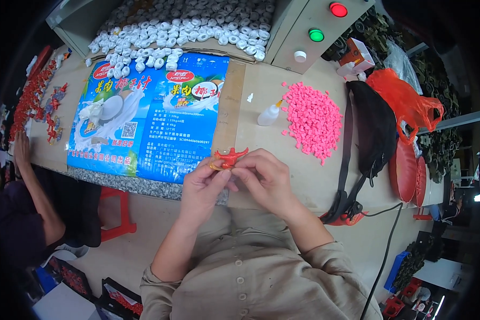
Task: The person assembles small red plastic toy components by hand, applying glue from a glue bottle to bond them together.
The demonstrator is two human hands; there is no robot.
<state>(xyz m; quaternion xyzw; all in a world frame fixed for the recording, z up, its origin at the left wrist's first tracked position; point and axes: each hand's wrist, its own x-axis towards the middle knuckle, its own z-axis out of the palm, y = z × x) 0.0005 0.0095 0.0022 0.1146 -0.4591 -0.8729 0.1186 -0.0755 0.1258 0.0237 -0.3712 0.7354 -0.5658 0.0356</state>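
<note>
While left fingers (204,170) hold red piece (231,156), long axis runs left-right.

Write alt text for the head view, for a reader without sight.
A person's left hand holds a small red piece, the right hand close beside it, at the near edge of a worktable. Beyond are a blue printed cardboard sheet, heaped white parts, a white bottle and a pile of pink pieces.

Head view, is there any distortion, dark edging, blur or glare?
In the head view, the table curves toward the rim and the corners go black; same view, left hand and right hand look fairly sharp, though details on the red figure are too small to judge; same view, a far-right white spot looks blown out.
</note>
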